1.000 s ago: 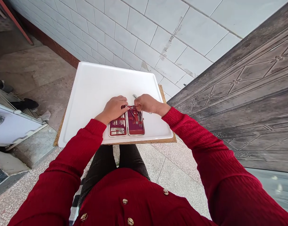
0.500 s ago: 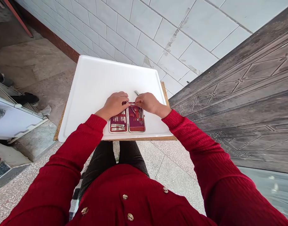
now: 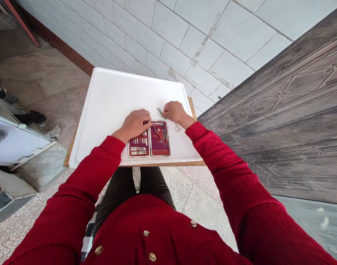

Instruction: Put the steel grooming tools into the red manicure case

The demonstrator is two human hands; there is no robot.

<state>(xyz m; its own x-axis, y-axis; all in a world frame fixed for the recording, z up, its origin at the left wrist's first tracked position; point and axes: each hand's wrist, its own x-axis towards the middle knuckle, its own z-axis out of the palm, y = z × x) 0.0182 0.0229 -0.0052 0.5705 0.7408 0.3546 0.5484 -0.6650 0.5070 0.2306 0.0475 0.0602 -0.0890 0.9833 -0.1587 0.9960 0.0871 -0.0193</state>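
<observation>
An open manicure case (image 3: 160, 152) with a red and purple lining lies near the tray's front edge. Slim metal tools fill its two halves, and nail clippers (image 3: 138, 150) sit at the lower left. My left hand (image 3: 137, 123) is curled over the case's top edge, thumb near the hinge. Beyond the case's upper right corner, my right hand (image 3: 174, 111) has its fingers pinched at one end of a loose nail clipper (image 3: 159, 110). Small scissors (image 3: 178, 128) lie on the tray below my right wrist, partly covered by it.
The white tray (image 3: 110, 92) rests on a wooden board (image 3: 192, 105) that shows at its edges. A tiled wall (image 3: 163, 33) rises behind. To the right stands a grey carved panel (image 3: 281, 110), and a white cabinet-like object (image 3: 22, 136) is at the left.
My right hand has moved up and right, off the case's top edge and onto the loose nail clipper. The scissors' handles have come into view. My left hand stays on the case.
</observation>
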